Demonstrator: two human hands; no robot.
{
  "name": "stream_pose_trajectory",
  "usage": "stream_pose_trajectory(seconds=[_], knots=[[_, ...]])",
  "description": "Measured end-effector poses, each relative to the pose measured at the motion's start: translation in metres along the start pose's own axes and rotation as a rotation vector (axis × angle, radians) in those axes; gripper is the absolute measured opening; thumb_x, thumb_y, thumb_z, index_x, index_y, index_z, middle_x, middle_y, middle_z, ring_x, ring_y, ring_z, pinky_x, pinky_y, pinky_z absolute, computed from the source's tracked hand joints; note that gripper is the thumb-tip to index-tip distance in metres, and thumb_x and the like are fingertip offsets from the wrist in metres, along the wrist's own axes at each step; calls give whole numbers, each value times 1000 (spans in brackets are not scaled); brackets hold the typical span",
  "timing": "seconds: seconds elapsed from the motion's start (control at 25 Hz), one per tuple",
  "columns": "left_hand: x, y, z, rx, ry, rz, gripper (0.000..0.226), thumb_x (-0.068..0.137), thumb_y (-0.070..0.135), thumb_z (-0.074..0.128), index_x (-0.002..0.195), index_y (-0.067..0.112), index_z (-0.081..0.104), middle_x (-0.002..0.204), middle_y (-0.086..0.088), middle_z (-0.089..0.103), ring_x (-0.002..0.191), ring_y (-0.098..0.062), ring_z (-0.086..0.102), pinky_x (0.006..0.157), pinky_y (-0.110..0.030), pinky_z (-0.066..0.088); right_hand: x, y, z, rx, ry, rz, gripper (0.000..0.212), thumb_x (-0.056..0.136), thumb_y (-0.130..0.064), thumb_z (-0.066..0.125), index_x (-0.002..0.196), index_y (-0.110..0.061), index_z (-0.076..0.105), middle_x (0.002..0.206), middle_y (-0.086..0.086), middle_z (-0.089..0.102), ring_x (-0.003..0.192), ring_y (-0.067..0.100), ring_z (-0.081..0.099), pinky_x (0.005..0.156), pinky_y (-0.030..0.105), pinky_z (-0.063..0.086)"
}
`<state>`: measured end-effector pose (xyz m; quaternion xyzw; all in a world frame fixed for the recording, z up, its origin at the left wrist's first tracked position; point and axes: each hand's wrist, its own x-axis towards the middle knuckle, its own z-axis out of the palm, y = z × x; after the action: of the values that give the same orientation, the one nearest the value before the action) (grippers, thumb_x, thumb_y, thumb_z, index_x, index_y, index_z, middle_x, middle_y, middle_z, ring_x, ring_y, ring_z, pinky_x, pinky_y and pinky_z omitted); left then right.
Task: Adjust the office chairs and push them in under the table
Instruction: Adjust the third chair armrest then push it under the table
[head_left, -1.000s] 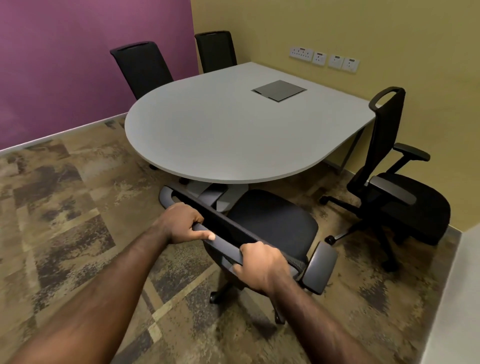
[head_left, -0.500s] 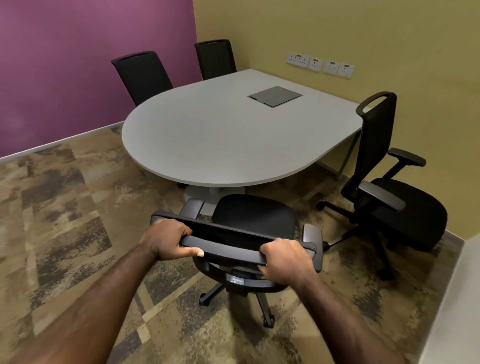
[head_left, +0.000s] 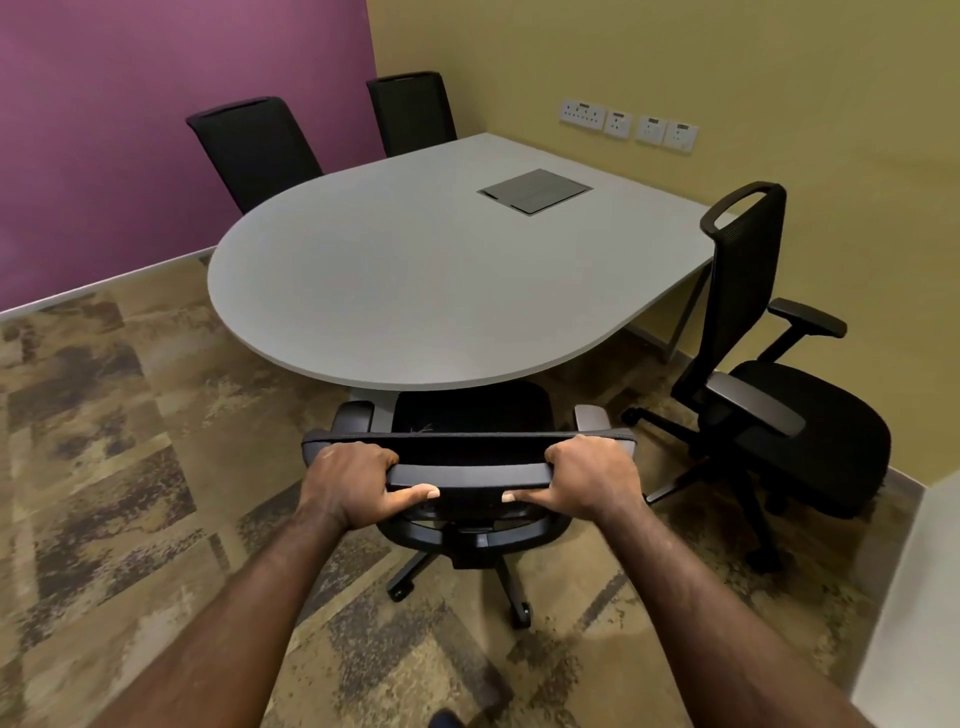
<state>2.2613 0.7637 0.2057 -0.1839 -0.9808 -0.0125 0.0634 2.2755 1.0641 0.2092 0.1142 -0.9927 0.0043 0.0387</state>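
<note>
Both hands, left and right, grip the chair's top rail, lying crosswise, with the bench straight ahead at twelve o'clock.

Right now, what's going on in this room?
A person is tidying a small meeting room. Both hands, left hand and right hand, grip the top bar of the near office chair, whose seat front sits just under the edge of the grey table. The chair on the right stands pulled out and turned away. Two far chairs sit close against the table.
</note>
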Motion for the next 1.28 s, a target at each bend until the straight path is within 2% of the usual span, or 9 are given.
stream_pose_trajectory(seconds=[0.16, 0.32, 0.72, 0.92, 1.08, 1.28], knots=[[32, -10, 6, -7, 10, -34, 82, 64, 99, 12, 58, 25, 49, 53, 10, 49, 50, -8, 46, 50, -28, 32, 38, 17, 2, 20, 17, -62, 87, 53, -106, 17, 55, -25, 47, 50, -10, 45, 45, 7, 41, 42, 25, 26], [63, -18, 9, -17, 34, -43, 80, 65, 98, 12, 56, 26, 45, 53, 11, 47, 49, -7, 44, 48, -27, 28, 76, 28, 4, 13, 37, -68, 86, 55, -106, 17, 51, -24, 43, 48, -11, 42, 43, 6, 36, 42, 27, 18], [119, -34, 14, -25, 39, -87, 82, 65, 99, 16, 57, 25, 49, 52, 9, 47, 50, -10, 45, 49, -29, 26, 152, 51, 16, 12, 10, -106, 86, 55, -105, 20, 48, -23, 43, 44, -10, 41, 40, 7, 38, 41, 27, 21], [136, -26, 11, -15, 31, -112, 79, 65, 99, 14, 55, 25, 42, 51, 9, 44, 48, -9, 42, 48, -29, 21, 173, 68, 15, 0, -5, -144, 87, 54, -106, 18, 49, -23, 43, 46, -10, 42, 42, 7, 37, 41, 27, 21], [151, -26, 10, -24, 15, -140, 79, 64, 99, 13, 57, 26, 43, 53, 10, 45, 50, -8, 43, 48, -29, 20, 192, 76, 13, 4, -11, -170, 86, 54, -106, 17, 50, -24, 41, 46, -10, 42, 42, 6, 37, 41, 27, 19], [168, -28, 13, -28, 24, -152, 77, 65, 99, 13, 55, 27, 40, 52, 10, 44, 49, -5, 40, 46, -27, 17, 214, 86, 14, 8, -9, -198, 87, 55, -106, 16, 52, -23, 44, 49, -10, 43, 45, 6, 38, 42, 28, 23]])
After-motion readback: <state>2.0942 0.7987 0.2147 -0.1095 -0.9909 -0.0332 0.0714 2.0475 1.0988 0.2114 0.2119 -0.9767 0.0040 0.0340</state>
